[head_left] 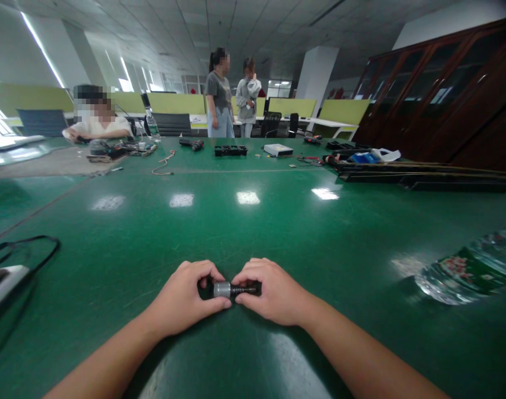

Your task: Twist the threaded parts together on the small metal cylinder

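The largest thing before us is the green table [253,221], and its gloss looks slick enough that, we judge, a round object let go here could roll off toward our lap. Beyond it, on the right, stands a dark cabinet [427,83] with its glazed doors; we cannot make out what is behind them. Near our right forearm is a clear bottle [473,269] with a green label, well apart from our hands; its liquid level we cannot tell. A wide swing of that elbow might knock it. At the far side sits a black rack [230,151], too small for us to read its slots.

Our left hand [190,296] has thumb and fingers drawn narrow on the grey sleeve [222,290] of a small part [236,289]. Our right hand [273,291] pinches the dark rod [249,290] at the other end, its tips close together. The part lies level between both hands, just above or on the table; we cannot tell which.

Smallest is the ribbed stretch by the sleeve, a spring or a thread. If sprung, it could jump out should either pinch slip; if threaded, a skewed push could bind it.
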`<action>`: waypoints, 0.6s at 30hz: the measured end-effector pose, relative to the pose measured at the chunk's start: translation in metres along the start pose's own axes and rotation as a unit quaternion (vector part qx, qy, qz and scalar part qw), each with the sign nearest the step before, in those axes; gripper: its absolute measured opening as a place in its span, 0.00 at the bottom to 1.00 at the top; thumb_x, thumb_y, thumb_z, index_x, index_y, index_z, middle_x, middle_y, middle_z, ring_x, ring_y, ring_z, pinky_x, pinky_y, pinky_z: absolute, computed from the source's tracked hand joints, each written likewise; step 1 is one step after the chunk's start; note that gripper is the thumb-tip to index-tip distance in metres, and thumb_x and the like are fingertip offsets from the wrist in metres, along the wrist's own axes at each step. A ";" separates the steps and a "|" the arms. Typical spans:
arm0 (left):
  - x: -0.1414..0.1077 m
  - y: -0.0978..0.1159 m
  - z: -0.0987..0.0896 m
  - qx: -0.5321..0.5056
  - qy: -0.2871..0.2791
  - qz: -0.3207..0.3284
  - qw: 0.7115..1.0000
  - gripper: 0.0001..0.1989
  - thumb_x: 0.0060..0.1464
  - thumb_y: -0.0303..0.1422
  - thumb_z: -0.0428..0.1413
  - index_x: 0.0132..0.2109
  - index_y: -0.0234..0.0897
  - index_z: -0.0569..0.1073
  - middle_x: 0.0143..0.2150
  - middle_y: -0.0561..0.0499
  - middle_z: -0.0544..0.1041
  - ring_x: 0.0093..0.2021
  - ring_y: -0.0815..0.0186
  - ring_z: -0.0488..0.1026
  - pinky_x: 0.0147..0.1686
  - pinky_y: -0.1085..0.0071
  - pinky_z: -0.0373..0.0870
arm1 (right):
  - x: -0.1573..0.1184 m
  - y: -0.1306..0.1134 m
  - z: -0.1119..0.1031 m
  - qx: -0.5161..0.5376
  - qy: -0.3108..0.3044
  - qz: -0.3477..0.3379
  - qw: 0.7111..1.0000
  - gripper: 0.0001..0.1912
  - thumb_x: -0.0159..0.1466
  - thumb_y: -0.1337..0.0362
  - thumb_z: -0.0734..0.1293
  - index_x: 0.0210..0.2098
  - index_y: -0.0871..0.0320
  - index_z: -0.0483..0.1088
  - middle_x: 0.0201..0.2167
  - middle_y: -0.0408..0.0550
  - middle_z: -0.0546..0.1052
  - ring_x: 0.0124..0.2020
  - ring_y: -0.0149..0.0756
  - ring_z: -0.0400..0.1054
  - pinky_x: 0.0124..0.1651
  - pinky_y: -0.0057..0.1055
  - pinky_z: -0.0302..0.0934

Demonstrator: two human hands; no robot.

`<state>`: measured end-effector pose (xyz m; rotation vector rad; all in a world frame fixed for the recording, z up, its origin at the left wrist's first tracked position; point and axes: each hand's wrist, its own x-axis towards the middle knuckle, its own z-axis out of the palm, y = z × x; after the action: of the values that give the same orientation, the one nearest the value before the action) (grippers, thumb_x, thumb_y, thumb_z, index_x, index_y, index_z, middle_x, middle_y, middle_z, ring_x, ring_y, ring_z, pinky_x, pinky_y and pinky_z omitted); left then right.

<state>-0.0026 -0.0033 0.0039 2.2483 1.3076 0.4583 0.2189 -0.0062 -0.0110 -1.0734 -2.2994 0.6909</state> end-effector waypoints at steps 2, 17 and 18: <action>0.000 0.000 0.000 0.000 0.002 0.002 1.000 0.12 0.47 0.41 0.65 0.36 0.40 0.75 0.33 0.56 0.77 0.34 0.63 0.71 0.38 0.68 0.60 | 0.001 0.000 0.001 -0.001 0.002 -0.001 1.000 0.09 0.57 0.66 0.74 0.38 0.54 0.77 0.32 0.42 0.77 0.37 0.35 0.68 0.42 0.33 0.56; 0.001 0.002 -0.001 -0.005 0.000 0.002 1.000 0.13 0.50 0.42 0.64 0.36 0.40 0.74 0.34 0.55 0.78 0.35 0.62 0.71 0.39 0.68 0.59 | 0.001 0.001 0.000 0.011 0.011 -0.013 1.000 0.06 0.56 0.70 0.72 0.33 0.57 0.76 0.27 0.42 0.74 0.33 0.33 0.66 0.39 0.31 0.56; 0.001 0.002 -0.001 -0.004 0.001 0.004 1.000 0.13 0.50 0.43 0.64 0.36 0.40 0.74 0.34 0.55 0.78 0.34 0.63 0.71 0.39 0.68 0.59 | 0.001 0.001 -0.001 0.011 0.011 -0.012 1.000 0.06 0.55 0.70 0.72 0.33 0.57 0.75 0.27 0.42 0.74 0.33 0.33 0.66 0.39 0.31 0.56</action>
<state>-0.0012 -0.0027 0.0057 2.2477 1.2948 0.4680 0.2196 -0.0043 -0.0107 -1.0363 -2.2762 0.6906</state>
